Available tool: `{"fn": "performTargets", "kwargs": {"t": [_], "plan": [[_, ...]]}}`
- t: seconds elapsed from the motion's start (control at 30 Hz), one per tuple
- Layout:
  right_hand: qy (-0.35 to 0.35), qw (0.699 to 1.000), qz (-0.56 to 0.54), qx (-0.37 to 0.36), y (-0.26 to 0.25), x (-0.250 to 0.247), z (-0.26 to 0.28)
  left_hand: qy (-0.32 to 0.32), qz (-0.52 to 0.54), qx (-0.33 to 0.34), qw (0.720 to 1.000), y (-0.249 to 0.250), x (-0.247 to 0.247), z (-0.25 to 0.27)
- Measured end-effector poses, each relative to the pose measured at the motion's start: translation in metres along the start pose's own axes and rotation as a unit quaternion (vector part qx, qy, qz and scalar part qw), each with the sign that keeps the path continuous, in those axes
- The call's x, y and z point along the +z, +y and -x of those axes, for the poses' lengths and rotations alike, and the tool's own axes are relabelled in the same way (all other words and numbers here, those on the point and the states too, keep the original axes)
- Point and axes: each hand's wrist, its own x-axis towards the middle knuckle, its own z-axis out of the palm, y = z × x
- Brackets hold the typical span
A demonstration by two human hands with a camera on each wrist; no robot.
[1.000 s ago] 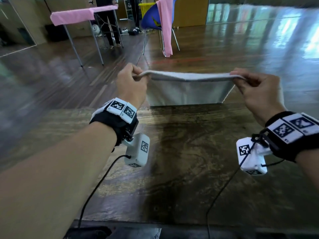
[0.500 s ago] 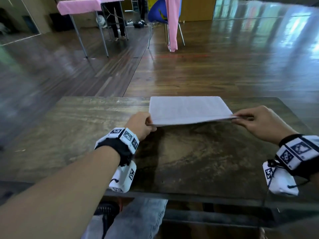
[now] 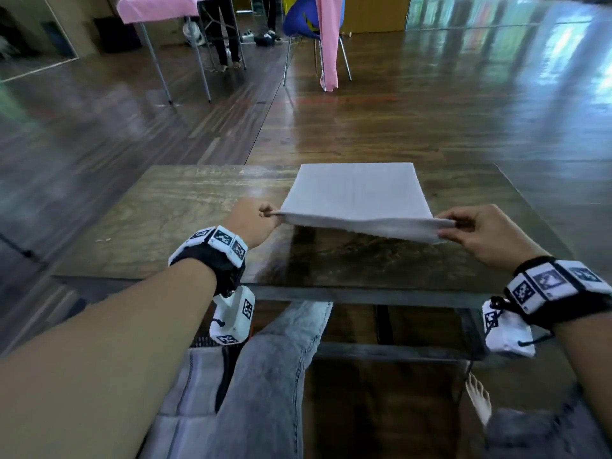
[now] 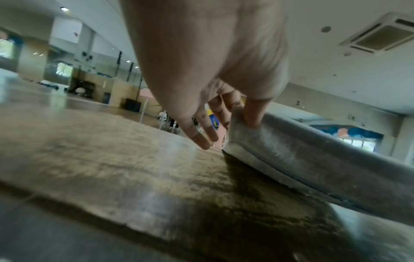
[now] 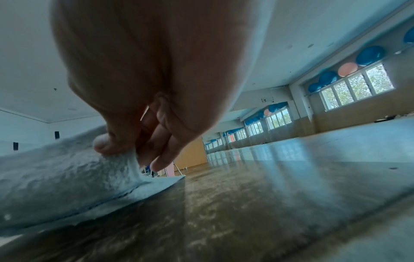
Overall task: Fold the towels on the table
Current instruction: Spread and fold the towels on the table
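Note:
A white towel (image 3: pixel 357 193), folded over, lies on the brown wooden table (image 3: pixel 185 220), reaching its far edge. Its near edge is lifted slightly off the tabletop. My left hand (image 3: pixel 270 215) pinches the near left corner, and my right hand (image 3: pixel 458 225) pinches the near right corner. In the left wrist view my left hand (image 4: pixel 241 118) holds the doubled towel edge (image 4: pixel 302 159) between thumb and fingers. In the right wrist view the thumb of my right hand (image 5: pixel 125 150) presses the towel (image 5: pixel 56 186) against the fingers just above the table (image 5: pixel 268 195).
Beyond the table is shiny wood floor. A pink-covered folding table (image 3: pixel 159 8) stands at the back left, and a blue chair (image 3: pixel 301 18) with a pink cloth (image 3: pixel 328 41) draped on it at back centre. My jeans-clad legs (image 3: pixel 271 376) are under the table's near edge.
A second ago both hands held the towel up in the air, hanging down. They have since come down and toward me, laying the towel flat on the table with the near corners still pinched.

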Motion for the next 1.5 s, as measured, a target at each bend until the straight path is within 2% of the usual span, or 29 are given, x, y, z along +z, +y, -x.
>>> {"fn": "performTargets", "kwargs": {"t": [0.1, 0.2, 0.3, 0.4, 0.47, 0.53, 0.6, 0.67, 0.73, 0.8, 0.9, 1.1, 1.27, 1.33, 1.5], "plan": [[0.012, 0.999, -0.025, -0.015, -0.007, 0.004, 0.016, 0.027, 0.144, 0.003, 0.989, -0.003, 0.0, 0.024], [0.086, 0.994, -0.04, -0.051, -0.015, 0.002, 0.024, 0.033, 0.103, 0.031, 0.994, -0.006, -0.006, 0.038], [0.101, 0.992, -0.051, -0.06, -0.019, -0.006, 0.03, 0.025, 0.037, 0.07, 0.997, -0.006, -0.013, 0.046], [0.062, 0.995, -0.071, -0.026, -0.021, -0.009, 0.035, -0.014, -0.041, 0.074, 0.996, 0.0, -0.021, 0.051], [0.023, 0.992, -0.119, 0.021, -0.025, -0.009, 0.038, -0.067, -0.06, 0.069, 0.994, 0.004, -0.027, 0.05], [-0.029, 0.984, -0.163, 0.061, -0.027, -0.009, 0.039, -0.134, -0.019, 0.039, 0.99, 0.004, -0.03, 0.047], [-0.086, 0.972, -0.192, 0.101, -0.026, -0.009, 0.037, -0.199, 0.066, -0.008, 0.978, 0.002, -0.031, 0.046], [-0.086, 0.971, -0.19, 0.118, -0.023, -0.008, 0.033, -0.22, 0.118, -0.038, 0.968, 0.0, -0.026, 0.043], [-0.02, 0.985, -0.139, 0.1, -0.02, -0.004, 0.025, -0.179, 0.11, -0.047, 0.977, -0.003, -0.018, 0.038], [0.041, 0.991, -0.09, 0.087, -0.019, 0.001, 0.017, -0.098, 0.092, -0.041, 0.99, -0.008, -0.005, 0.031], [0.058, 0.995, -0.01, 0.081, -0.015, 0.009, 0.006, -0.028, 0.084, -0.036, 0.995, -0.01, 0.014, 0.021], [0.039, 0.991, 0.103, 0.076, -0.013, 0.025, -0.018, -0.006, -0.002, -0.016, 1.0, -0.016, 0.038, -0.003], [0.124, 0.981, 0.121, 0.086, 0.001, 0.024, -0.054, 0.07, -0.014, -0.018, 0.997, -0.02, 0.036, -0.039], [0.129, 0.981, 0.117, 0.09, 0.009, 0.021, -0.074, 0.075, -0.013, -0.02, 0.997, -0.018, 0.035, -0.06], [0.101, 0.981, 0.138, 0.095, 0.035, 0.024, -0.121, 0.064, -0.102, -0.021, 0.993, -0.024, 0.046, -0.11]]}}
